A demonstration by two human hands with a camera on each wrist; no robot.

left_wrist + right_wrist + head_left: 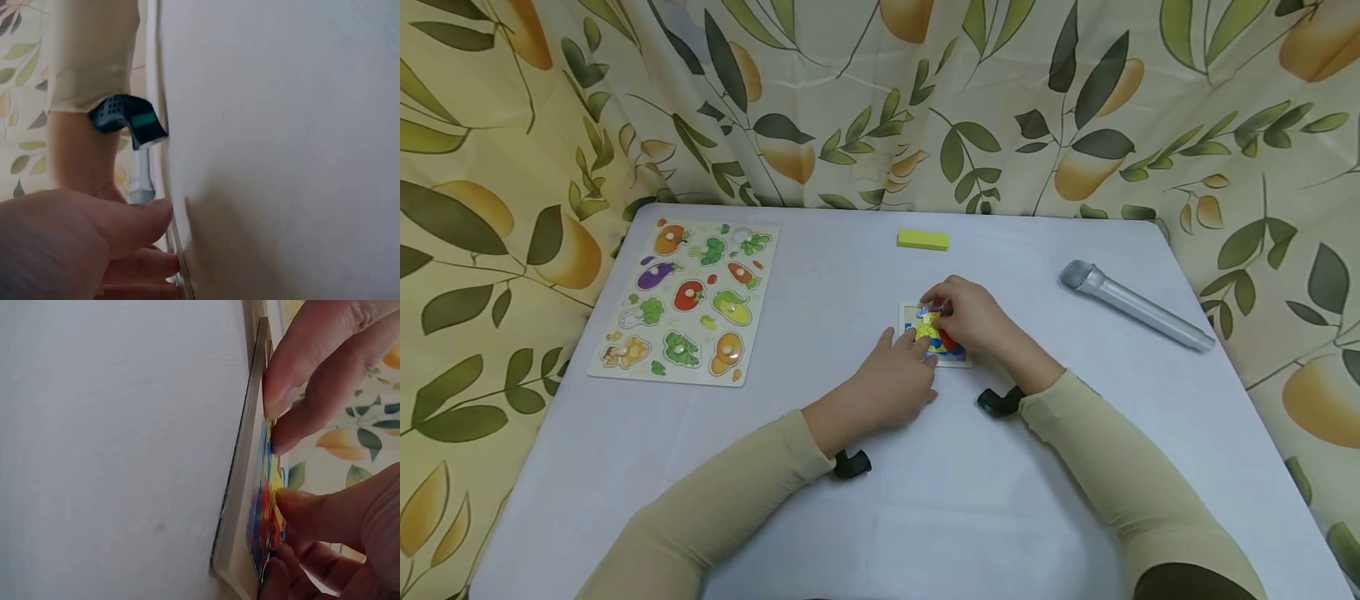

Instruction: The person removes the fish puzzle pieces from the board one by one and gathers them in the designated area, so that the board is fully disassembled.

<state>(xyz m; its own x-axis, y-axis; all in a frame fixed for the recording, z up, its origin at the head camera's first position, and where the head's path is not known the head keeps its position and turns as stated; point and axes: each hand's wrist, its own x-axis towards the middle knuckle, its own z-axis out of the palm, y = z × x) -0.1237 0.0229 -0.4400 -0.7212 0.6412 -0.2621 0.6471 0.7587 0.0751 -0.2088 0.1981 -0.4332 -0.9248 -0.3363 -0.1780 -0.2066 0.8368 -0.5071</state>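
Observation:
A small wooden puzzle board (905,313) with a bright picture in yellow, red and blue lies flat near the middle of the table. My right hand (973,317) is over its right side. Seen from the right wrist, thumb and fingers of that right hand (381,519) pinch a colourful puzzle piece (277,515) at the board's face. My left hand (891,383) reaches in from the lower left, its extended fingertips resting on the board; they also touch its upper part in the right wrist view. Much of the picture is covered by the hands.
A larger vegetable puzzle board (703,333) lies on the left of the white-covered table (835,275). Behind the small board is a yellow block (922,241). A silver microphone (1138,307) lies at the right. Patterned cloth (880,125) hangs around the table.

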